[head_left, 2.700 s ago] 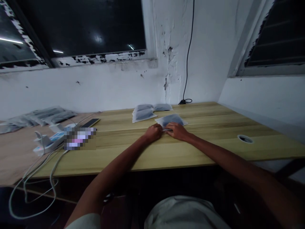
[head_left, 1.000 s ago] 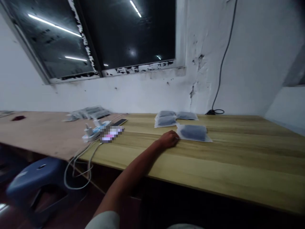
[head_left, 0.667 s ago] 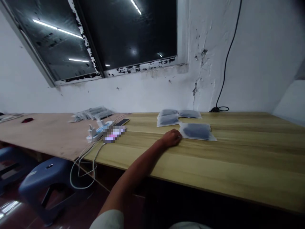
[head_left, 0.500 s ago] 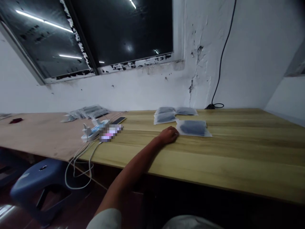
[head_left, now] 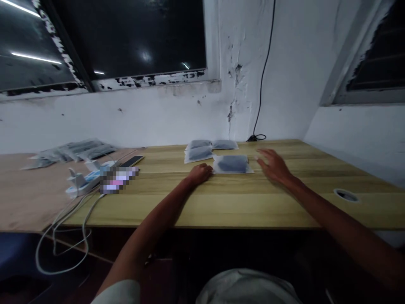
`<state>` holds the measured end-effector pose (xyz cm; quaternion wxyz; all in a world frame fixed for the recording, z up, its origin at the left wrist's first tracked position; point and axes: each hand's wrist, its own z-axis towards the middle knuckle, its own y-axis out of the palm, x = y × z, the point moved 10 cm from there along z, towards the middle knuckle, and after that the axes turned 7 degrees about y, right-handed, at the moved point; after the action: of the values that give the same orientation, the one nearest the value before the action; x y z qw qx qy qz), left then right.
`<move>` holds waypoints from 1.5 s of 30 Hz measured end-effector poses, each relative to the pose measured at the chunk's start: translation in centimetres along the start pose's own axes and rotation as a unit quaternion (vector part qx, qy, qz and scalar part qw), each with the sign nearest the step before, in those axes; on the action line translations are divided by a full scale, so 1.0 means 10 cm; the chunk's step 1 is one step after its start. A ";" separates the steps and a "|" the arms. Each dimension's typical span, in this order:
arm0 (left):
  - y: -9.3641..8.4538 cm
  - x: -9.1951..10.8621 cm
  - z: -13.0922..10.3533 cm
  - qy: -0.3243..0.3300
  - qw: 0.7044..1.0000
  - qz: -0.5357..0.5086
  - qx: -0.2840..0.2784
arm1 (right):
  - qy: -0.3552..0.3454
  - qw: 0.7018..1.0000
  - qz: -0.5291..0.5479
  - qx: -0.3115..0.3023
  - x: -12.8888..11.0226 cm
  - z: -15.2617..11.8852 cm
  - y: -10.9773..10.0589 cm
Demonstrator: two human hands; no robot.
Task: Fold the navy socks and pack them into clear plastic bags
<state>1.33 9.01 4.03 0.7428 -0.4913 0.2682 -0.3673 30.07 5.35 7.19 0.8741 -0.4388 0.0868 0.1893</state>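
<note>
A frosted plastic bag with something dark inside lies flat on the wooden table. At its left edge rests my left hand, fingers curled closed on the near corner; the fingertips are partly hidden. To the right of the bag, my right hand hovers above the table, slightly blurred, with fingers apart and nothing in them. Just behind lie more bags of the same kind: one frosted bag at the left, another farther back, and one partly covered.
A pile of similar bags lies on the left table section. Nearer are a white power strip with plugs and cables, a dark phone and a pixelated device. A black cable hangs down the wall. A round hole is at the right.
My right hand has come into view from the right, beside the bag. The view has turned rightward. My left hand stays at the bag's left edge.
</note>
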 end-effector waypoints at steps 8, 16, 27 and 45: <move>0.03 0.19 0.14 0.103 0.994 -0.011 0.017 | -0.012 0.998 -0.043 -0.052 -0.10 0.03 0.51; 0.09 0.34 0.25 0.133 0.990 0.037 -0.002 | -0.221 0.966 0.034 -0.130 -1.46 -0.22 0.81; 0.12 0.56 0.25 0.161 0.981 0.110 0.005 | -0.261 0.952 -0.134 -0.088 -1.64 -0.16 0.91; -0.01 0.16 0.25 0.031 0.999 0.015 0.016 | -0.213 0.976 -0.021 -0.025 -0.71 -0.25 0.39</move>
<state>4.13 9.08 5.04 0.7475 -0.4634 0.2922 -0.3758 22.08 3.63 5.04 0.8652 -0.4114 -0.1153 0.2624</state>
